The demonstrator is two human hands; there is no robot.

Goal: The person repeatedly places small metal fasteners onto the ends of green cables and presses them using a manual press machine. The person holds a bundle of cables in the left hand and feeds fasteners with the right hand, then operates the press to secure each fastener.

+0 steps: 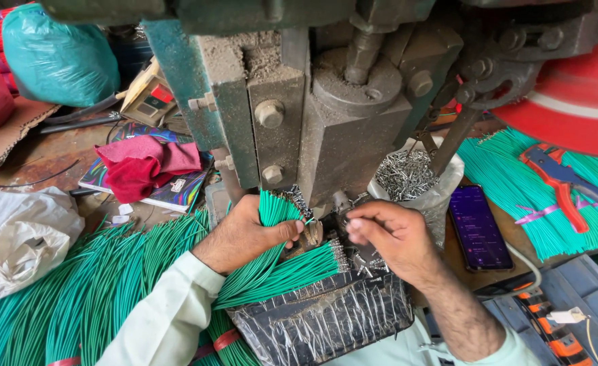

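My left hand [245, 234] is closed round a bundle of green wires [272, 257] just below the press [326, 129], their bare ends fanned toward its die. My right hand [390, 234] pinches narrow at the die, fingertips [354, 224] on something too small to tell, likely one wire end. I judge this the feeding step: seating an end under the press. The next move calls for a straight, steady placement and fingers kept clear of the ram. Terminals [404, 175] sit in a bag right of the press.
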